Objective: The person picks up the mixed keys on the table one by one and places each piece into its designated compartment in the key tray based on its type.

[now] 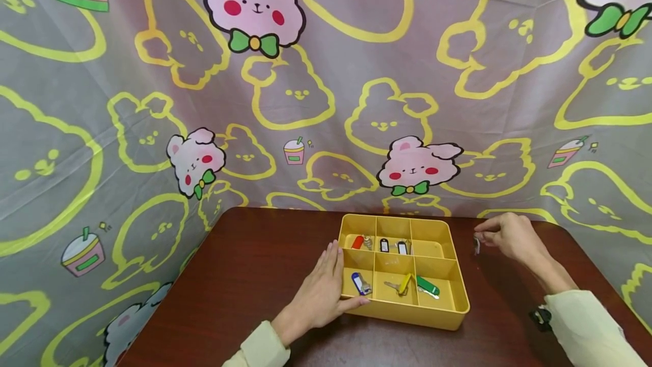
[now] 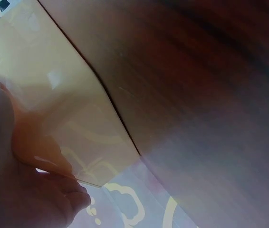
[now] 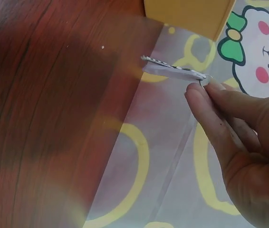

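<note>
A yellow tray [image 1: 407,317] with six compartments stands on the table. My left hand [image 1: 321,285] rests against its near left corner, fingers extended along the left side and thumb on the front wall. To the right of the tray, my right hand [image 1: 514,239] pinches a key [image 3: 156,61] with a pale tag [image 3: 172,72] by its ring end, and both hang above the table. Inside the tray lie keys with a red tag [image 1: 358,242], black-framed tags [image 1: 384,245], a blue tag [image 1: 356,282], a yellow tag [image 1: 405,284] and a green tag [image 1: 427,285].
The dark brown table [image 1: 244,265] reaches back to a hanging cloth [image 1: 326,157] printed with cartoon animals, which also surrounds the sides. Low dividers separate the tray's compartments. A dark object [image 1: 541,318] sits at the right sleeve.
</note>
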`<state>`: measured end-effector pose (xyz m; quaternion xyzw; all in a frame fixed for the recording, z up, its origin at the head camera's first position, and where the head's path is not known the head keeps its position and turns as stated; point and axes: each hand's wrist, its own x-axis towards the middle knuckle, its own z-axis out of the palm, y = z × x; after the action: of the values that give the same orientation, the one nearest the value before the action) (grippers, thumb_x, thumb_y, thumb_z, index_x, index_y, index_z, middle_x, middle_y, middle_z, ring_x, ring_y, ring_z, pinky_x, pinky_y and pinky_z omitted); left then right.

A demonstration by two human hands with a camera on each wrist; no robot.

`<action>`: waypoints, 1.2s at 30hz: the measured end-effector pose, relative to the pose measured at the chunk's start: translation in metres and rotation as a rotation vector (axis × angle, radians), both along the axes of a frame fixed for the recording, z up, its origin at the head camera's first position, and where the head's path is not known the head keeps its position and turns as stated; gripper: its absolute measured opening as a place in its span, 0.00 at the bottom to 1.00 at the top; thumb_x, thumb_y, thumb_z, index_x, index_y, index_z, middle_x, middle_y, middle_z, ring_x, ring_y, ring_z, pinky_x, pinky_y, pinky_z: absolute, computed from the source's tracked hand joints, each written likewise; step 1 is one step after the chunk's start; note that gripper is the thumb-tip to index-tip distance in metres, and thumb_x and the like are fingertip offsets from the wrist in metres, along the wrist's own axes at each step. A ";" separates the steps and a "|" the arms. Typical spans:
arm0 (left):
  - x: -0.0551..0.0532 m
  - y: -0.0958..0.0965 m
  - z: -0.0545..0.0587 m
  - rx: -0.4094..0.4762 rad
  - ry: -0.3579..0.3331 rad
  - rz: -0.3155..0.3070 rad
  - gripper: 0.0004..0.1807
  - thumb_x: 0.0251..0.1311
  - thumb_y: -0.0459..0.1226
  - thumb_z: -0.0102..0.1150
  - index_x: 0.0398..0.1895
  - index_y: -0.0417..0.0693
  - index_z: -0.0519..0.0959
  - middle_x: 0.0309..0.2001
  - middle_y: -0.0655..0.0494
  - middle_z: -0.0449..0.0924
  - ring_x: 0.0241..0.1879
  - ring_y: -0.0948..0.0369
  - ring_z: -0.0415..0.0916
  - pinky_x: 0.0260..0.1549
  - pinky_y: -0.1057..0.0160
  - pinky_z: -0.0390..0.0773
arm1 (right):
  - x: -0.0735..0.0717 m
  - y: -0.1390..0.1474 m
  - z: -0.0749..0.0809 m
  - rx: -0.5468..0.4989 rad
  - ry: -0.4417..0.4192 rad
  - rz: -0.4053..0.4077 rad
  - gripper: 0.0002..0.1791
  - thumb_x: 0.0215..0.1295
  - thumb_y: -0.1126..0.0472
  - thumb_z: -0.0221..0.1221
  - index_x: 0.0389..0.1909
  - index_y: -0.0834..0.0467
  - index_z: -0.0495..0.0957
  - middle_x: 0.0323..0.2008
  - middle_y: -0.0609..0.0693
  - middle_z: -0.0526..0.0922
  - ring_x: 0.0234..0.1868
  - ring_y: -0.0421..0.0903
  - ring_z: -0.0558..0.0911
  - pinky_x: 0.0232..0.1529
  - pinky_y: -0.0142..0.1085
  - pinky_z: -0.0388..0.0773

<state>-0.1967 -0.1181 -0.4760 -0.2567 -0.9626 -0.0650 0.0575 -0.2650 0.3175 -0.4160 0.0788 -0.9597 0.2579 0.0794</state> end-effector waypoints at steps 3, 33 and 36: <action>0.000 0.001 0.000 -0.001 0.000 -0.001 0.66 0.64 0.80 0.31 0.83 0.31 0.49 0.85 0.32 0.38 0.85 0.42 0.45 0.83 0.48 0.57 | -0.001 -0.001 0.000 -0.018 0.017 -0.008 0.05 0.66 0.67 0.68 0.38 0.63 0.92 0.30 0.54 0.93 0.28 0.41 0.87 0.23 0.30 0.75; 0.001 -0.002 0.002 -0.022 -0.008 -0.013 0.67 0.64 0.80 0.31 0.83 0.31 0.49 0.85 0.32 0.39 0.85 0.43 0.44 0.82 0.48 0.57 | -0.004 -0.020 0.008 -0.138 0.122 -0.015 0.09 0.70 0.61 0.68 0.46 0.59 0.92 0.37 0.55 0.94 0.34 0.18 0.79 0.30 0.25 0.75; 0.000 -0.002 0.003 -0.027 -0.007 -0.014 0.66 0.64 0.80 0.30 0.83 0.32 0.49 0.85 0.33 0.39 0.86 0.43 0.43 0.83 0.48 0.56 | -0.004 -0.022 0.008 -0.162 0.123 -0.015 0.10 0.70 0.61 0.68 0.47 0.60 0.92 0.37 0.56 0.94 0.34 0.19 0.81 0.31 0.23 0.76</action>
<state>-0.1964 -0.1197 -0.4731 -0.2638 -0.9618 -0.0532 0.0499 -0.2693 0.2960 -0.4081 0.0809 -0.9295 0.3288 0.1464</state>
